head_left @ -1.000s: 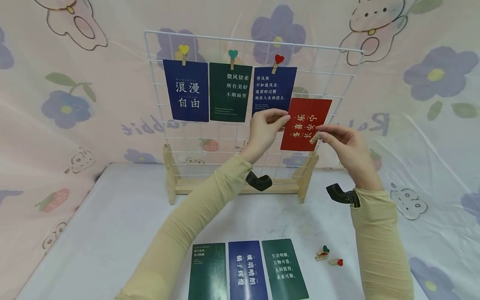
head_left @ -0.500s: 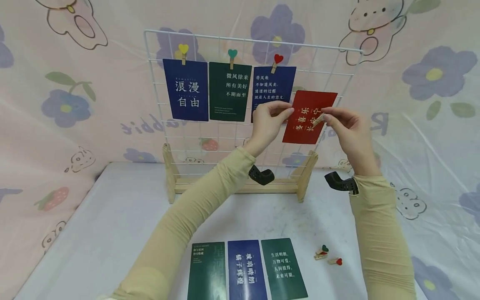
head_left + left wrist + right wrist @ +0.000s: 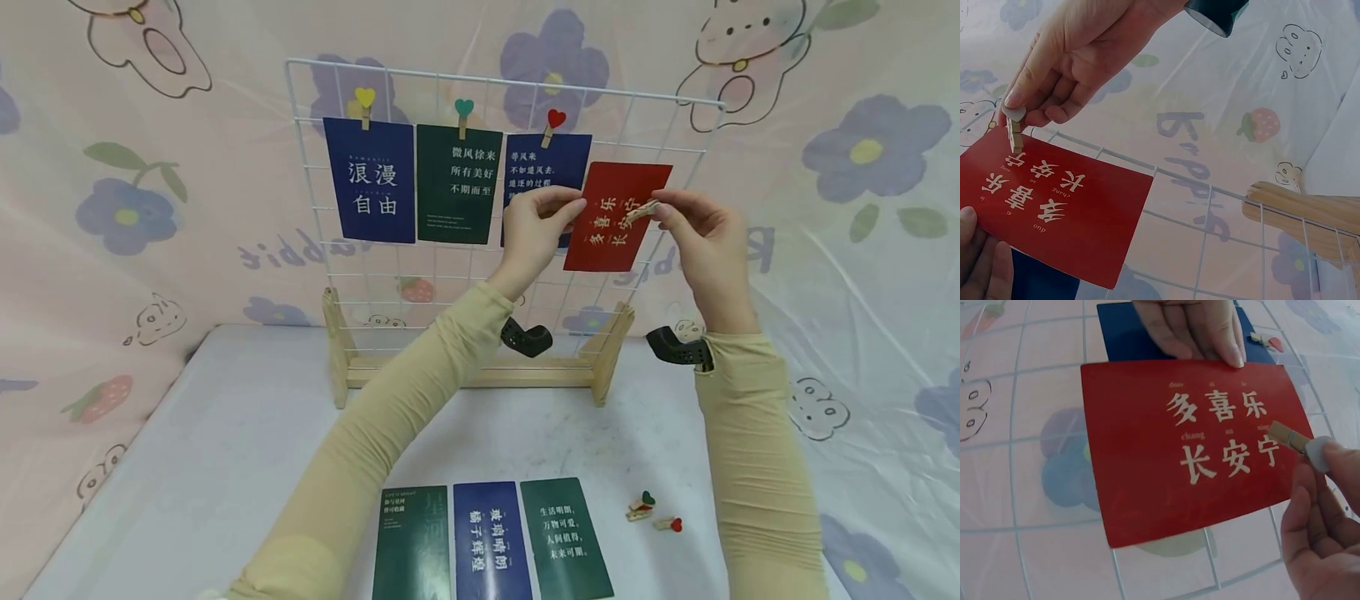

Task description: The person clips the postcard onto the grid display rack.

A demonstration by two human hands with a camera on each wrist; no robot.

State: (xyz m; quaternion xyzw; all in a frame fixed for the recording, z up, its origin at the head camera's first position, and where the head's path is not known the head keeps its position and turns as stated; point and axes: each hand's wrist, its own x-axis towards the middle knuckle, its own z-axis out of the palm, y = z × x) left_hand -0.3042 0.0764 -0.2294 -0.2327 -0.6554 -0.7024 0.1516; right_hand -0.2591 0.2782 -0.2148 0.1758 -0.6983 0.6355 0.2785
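Observation:
My left hand [image 3: 532, 233] pinches the left edge of a red card [image 3: 622, 177] with white characters, which read sideways from the head. In my right hand [image 3: 712, 258] a small wooden clothespin [image 3: 1291, 438] with a pale round end is pinched between thumb and fingers, over the card's right part. The card is in front of a white wire grid rack [image 3: 337, 273]. On the rack hang a blue card [image 3: 367, 225], a green card [image 3: 453, 208] and another blue card [image 3: 547, 146], each under a heart-topped clothespin. My left hand partly covers the last one.
On the white table [image 3: 247, 417] lie a dark green card [image 3: 412, 550], a blue card [image 3: 491, 500] and another green card [image 3: 566, 500] in a row. To their right are loose heart clothespins [image 3: 667, 524]. The rack stands on a wooden base [image 3: 525, 377].
Both hands have moved upward along the rack, with the red card and the clothespin. The card rose and shifted slightly right at first. The hung cards and table items stay put.

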